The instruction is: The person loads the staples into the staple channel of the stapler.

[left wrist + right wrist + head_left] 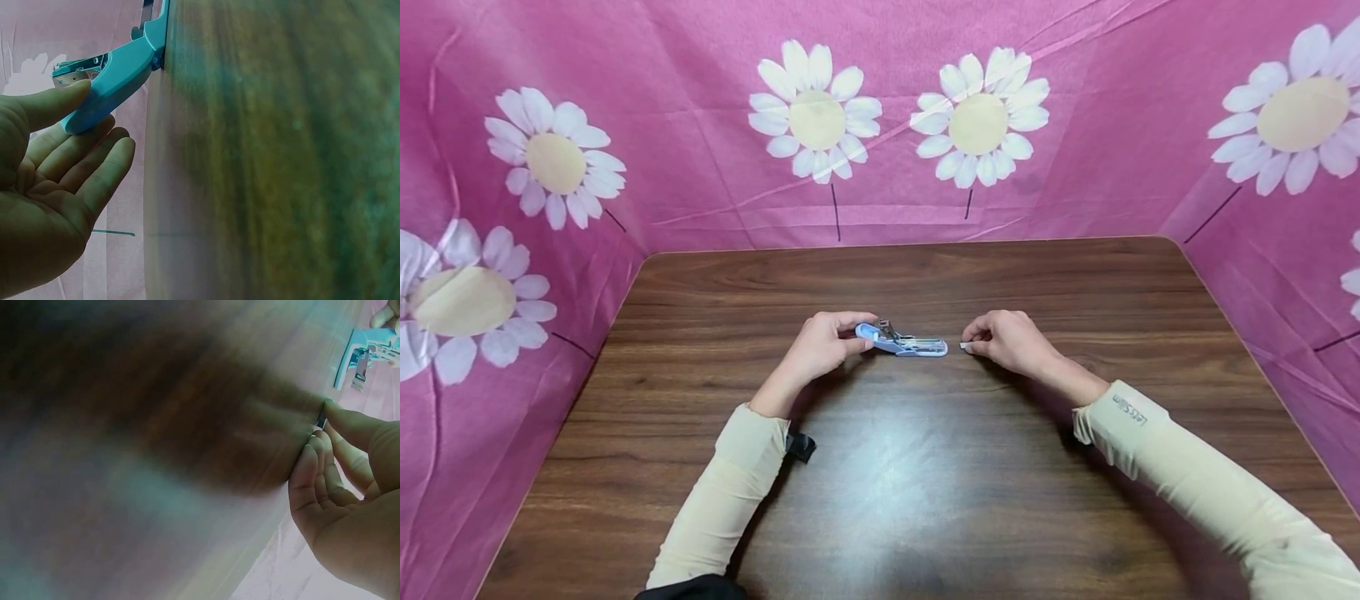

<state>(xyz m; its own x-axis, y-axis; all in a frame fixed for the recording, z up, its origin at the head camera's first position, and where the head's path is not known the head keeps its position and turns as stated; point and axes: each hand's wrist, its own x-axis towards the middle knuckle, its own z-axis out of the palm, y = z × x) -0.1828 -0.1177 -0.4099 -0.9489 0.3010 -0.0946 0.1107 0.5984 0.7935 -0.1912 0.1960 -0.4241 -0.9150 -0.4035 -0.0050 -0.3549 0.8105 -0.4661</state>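
Head view: pale-blue stapler (901,341) hinged open, left hand (818,343) gripping, right hand (1009,340) pinching staples (964,346).

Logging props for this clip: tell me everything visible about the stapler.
The stapler is small, light blue plastic with a metal staple track. It lies open on the wooden table, its top swung back and the track exposed. The left hand grips its blue end with thumb and fingers. The right hand is apart from it.

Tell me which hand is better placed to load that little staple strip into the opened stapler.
Right, probably. The right hand already pinches the staple strip just off the open end of the stapler. The left hand grips the stapler's lid end, steadying it on the table.
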